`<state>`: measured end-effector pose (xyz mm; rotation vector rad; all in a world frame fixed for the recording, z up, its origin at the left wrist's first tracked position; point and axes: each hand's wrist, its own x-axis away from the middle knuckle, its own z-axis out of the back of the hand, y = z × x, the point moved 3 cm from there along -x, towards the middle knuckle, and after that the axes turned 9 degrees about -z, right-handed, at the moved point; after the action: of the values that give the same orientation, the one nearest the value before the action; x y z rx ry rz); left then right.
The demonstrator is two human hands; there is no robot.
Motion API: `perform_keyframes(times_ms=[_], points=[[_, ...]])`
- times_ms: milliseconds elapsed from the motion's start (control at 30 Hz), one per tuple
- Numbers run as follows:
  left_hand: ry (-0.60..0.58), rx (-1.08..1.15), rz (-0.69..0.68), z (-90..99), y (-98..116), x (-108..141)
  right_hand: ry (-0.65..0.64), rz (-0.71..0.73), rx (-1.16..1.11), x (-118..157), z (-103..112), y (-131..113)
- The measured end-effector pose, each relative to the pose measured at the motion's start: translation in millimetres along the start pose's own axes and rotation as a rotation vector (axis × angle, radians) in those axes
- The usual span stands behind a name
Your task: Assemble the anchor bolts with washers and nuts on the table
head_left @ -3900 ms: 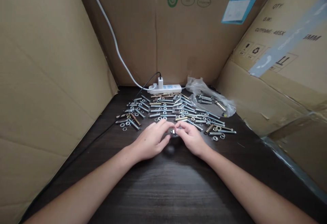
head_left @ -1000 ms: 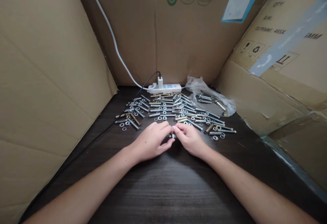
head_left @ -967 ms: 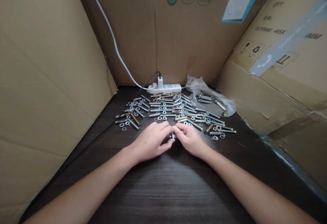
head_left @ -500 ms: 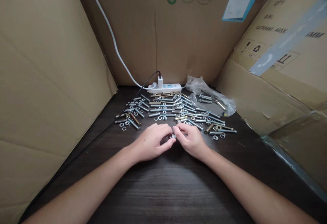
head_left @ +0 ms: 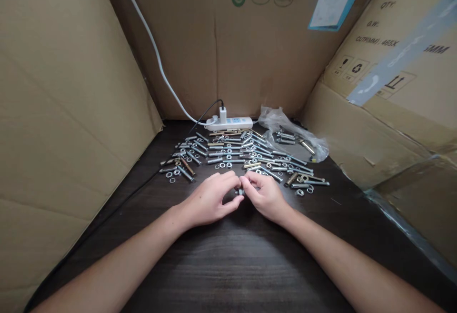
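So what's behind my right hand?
Behind your right hand lie a silver bolt, a gold-coloured piece and more loose hardware, with the white power strip farther back, slightly left. Anything under the hand is covered.

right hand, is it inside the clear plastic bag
No, the right hand is beside the left hand at a small metal piece, while the clear plastic bag lies farther back.

The table (head_left: pixel 228 260) is offering open room between the forearms (head_left: pixel 137 251), and between the right one and the cardboard (head_left: pixel 392 136). The left hand (head_left: pixel 214 196) and right hand (head_left: pixel 266 194) are meeting around a metal piece (head_left: pixel 240 192), barring the middle. Just beyond, bolts (head_left: pixel 194 157) are crowding the way, with strip (head_left: pixel 235 123) and bag (head_left: pixel 269 117) lying behind. A black cable (head_left: pixel 141 186) is crossing the left side.
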<state>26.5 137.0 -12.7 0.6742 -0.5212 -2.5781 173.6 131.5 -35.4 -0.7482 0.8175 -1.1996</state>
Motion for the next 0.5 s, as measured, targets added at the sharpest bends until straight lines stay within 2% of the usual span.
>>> perform_keyframes(times_ms=[200, 500], points=[[-0.041, -0.034, 0.054, 0.7, -1.9, 0.9, 0.011, -0.008, -0.002, 0.0, 0.0, 0.1], [-0.057, -0.028, 0.041, -0.8, 1.7, 0.5, 0.000, -0.032, -0.089, -1.4, -0.1, -1.7]])
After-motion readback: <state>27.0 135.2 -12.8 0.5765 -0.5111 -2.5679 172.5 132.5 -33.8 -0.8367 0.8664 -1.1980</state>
